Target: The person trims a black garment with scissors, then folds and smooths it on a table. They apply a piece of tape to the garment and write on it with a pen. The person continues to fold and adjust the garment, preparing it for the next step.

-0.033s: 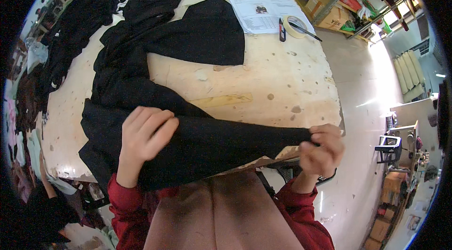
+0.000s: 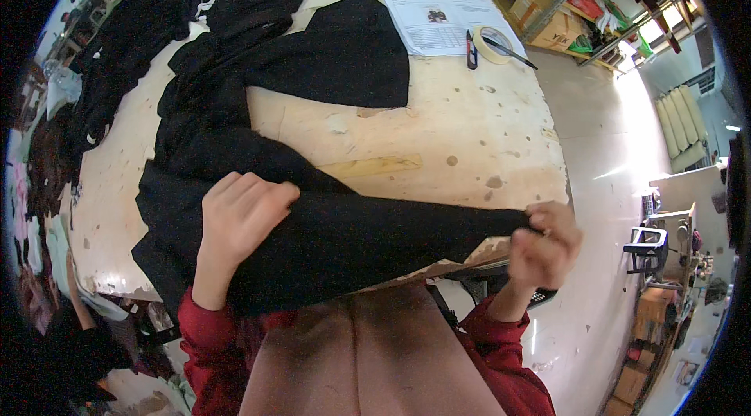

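Observation:
A black cloth garment [image 2: 375,232] lies along the table's near edge, its narrow end stretched out to the right. My left hand [image 2: 244,216] rests on its wide part with the fingers curled down, gripping the cloth near the upper fold. At the far tip of the narrow end, my right hand [image 2: 545,248] pinches the cloth between thumb and fingers, drawing it taut past the table's right corner. The garment's other parts spread up and left, with one flat piece [image 2: 336,56] reaching toward the papers. My fingertips on the left are partly hidden.
Printed papers [image 2: 430,21], a tape roll [image 2: 493,46], a black pen [image 2: 508,52] and a small red-and-black cutter [image 2: 471,52] lie at the far right of the wooden table [image 2: 454,134]. More black garments [image 2: 141,40] lie far left. A co-worker's arm [image 2: 78,302] shows lower left.
My right hand has shifted slightly right and up with the garment's end, pulling it straighter. The left hand's fingers look more drawn together; it stays in nearly the same place.

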`<state>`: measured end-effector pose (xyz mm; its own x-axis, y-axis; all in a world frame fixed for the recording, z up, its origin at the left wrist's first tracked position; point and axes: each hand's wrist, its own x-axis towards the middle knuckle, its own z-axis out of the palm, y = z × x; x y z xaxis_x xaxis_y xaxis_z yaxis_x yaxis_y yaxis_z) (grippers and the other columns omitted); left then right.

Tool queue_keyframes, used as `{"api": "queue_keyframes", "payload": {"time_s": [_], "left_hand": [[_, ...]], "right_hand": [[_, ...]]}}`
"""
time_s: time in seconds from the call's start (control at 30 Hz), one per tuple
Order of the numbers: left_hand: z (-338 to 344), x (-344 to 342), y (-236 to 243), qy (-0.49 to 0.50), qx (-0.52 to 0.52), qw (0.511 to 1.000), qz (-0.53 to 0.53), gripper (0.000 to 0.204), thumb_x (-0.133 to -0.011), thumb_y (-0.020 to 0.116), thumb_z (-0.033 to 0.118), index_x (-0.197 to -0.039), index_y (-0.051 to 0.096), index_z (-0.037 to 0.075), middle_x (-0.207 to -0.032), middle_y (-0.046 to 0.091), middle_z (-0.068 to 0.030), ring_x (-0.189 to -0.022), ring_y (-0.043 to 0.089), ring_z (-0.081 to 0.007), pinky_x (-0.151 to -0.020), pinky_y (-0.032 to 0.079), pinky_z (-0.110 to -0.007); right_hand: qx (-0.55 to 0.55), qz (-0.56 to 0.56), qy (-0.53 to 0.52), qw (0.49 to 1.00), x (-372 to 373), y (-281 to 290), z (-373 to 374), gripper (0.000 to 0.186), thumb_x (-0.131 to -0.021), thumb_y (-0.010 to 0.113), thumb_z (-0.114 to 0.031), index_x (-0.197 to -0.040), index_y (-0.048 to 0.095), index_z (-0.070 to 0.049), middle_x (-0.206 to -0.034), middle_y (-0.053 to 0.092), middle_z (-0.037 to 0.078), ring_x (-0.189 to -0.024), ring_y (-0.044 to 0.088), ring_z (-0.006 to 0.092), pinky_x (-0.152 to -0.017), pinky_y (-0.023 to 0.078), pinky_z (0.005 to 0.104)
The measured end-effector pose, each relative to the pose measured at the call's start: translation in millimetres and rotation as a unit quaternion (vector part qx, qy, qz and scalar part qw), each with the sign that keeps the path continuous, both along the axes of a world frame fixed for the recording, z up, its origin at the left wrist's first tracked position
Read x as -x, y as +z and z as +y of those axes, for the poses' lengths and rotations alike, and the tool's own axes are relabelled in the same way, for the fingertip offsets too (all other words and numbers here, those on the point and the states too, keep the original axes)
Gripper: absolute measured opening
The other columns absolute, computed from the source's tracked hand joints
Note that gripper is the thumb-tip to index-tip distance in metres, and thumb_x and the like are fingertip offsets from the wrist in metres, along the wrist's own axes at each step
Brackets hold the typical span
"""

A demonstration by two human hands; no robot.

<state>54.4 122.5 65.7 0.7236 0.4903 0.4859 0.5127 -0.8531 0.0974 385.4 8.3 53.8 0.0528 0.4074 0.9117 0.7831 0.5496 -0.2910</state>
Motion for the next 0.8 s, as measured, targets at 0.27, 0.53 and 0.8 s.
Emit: {"api": "queue_keyframes", "payload": {"time_s": [0.27,0.53,0.8], "left_hand": [[21,27,20,0.032,0.46,0.885,-0.069,0.015,-0.082,0.071,0.018,-0.081,0.07,0.003,-0.076,0.069,-0.0058,-0.067,0.063,-0.0127,-0.064,0.046,-0.024],[18,25,25,0.031,0.619,0.77,-0.155,0.035,-0.092,0.062,0.026,-0.067,0.053,0.003,-0.063,0.038,0.0102,-0.062,0.031,-0.0004,-0.053,0.027,-0.022],[19,25,23,0.046,0.629,0.758,-0.168,0.037,-0.092,0.062,0.028,-0.066,0.052,0.004,-0.063,0.039,0.0106,-0.062,0.033,0.0004,-0.053,0.028,-0.021]], "right_hand": [[0.24,0.326,-0.008,0.914,-50,-5,1,0.021,-0.069,0.056,0.013,-0.085,0.058,0.0,-0.09,0.058,0.009,-0.087,0.056,0.0163,-0.078,0.045,0.0259],[0.35,0.565,0.237,0.709,-71,-10,2,0.021,-0.073,0.053,0.001,-0.094,0.048,0.0,-0.081,0.053,0.006,-0.076,0.056,0.013,-0.071,0.047,0.0227],[0.327,0.606,0.225,0.69,-61,-7,3,0.023,-0.073,0.055,0.0,-0.094,0.047,0.002,-0.078,0.055,0.007,-0.067,0.057,0.0134,-0.062,0.049,0.0202]]}}
